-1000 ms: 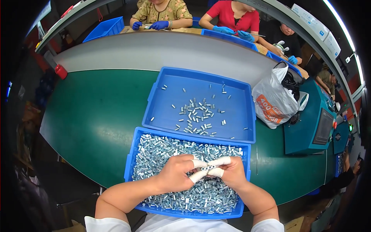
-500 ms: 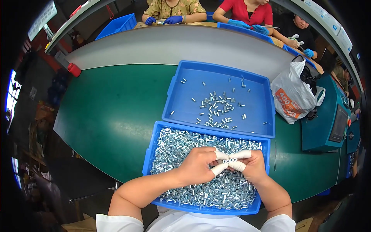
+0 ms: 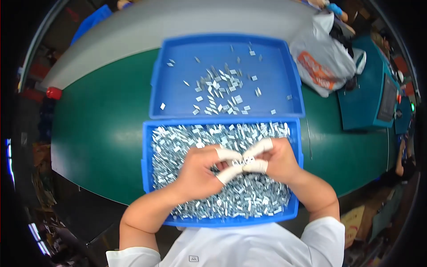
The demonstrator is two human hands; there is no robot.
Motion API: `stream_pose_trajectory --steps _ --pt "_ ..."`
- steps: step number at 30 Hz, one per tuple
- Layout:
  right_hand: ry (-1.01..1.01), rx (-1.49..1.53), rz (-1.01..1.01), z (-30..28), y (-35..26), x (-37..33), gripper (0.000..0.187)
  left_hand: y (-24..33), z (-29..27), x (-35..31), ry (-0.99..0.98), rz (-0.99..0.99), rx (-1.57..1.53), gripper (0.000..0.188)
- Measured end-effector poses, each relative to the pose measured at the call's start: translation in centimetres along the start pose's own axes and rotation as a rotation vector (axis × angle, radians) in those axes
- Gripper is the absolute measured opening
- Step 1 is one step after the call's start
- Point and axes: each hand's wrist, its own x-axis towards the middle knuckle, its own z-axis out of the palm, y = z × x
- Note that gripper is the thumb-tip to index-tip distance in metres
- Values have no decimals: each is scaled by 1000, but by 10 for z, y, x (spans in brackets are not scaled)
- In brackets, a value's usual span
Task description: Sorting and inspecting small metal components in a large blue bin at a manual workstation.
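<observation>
My left hand (image 3: 200,172) and my right hand (image 3: 281,161) meet over the near blue tray (image 3: 146,165), with white covers on thumbs and forefingers. Pinched between their tips is a short row of small silvery metal sleeves (image 3: 243,161), round hollow ends showing. Both hands are closed on this row; motion smears its details. Beneath them the near tray holds a thick layer of loose sleeves (image 3: 249,196) of the same kind. Beyond it, edge to edge, lies a shallower blue tray (image 3: 271,95) with scattered sleeves (image 3: 218,89), mostly around its middle.
Both trays rest on a green table (image 3: 98,115) backed by a grey partition (image 3: 138,33). To the right are a white plastic bag (image 3: 327,58), a teal machine with a screen (image 3: 367,95) and a thin rod (image 3: 309,142). A red container (image 3: 54,93) stands far left. Co-workers show partly beyond the partition.
The view has tilted and shifted, so trays and table sit higher and further left, and co-workers are mostly out of frame. Both hands still pinch the row of sleeves over the near tray.
</observation>
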Motion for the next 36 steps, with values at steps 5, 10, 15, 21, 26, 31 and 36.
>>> stream_pose_trajectory --steps 5,10,15,21,26,31,36 --pt "-98 162 -19 -2 0 5 24 2 -8 4 -29 -58 -92 19" --pt "-102 99 33 -3 1 0 25 9 -11 3 -79 -53 54 22" --pt "-82 51 26 -2 4 -3 25 11 -6 -1 -25 130 232 25" --pt "-114 75 25 -1 1 -2 18 12 -10 -2 -84 108 225 27" --pt "-170 82 97 -4 0 0 17 14 -12 -3 -128 72 242 27" --pt "-202 53 133 -3 -5 1 22 15 -13 -3 -126 89 197 25" --pt "-218 -22 108 -4 -6 1 24 15 -12 -5 -138 24 117 23"
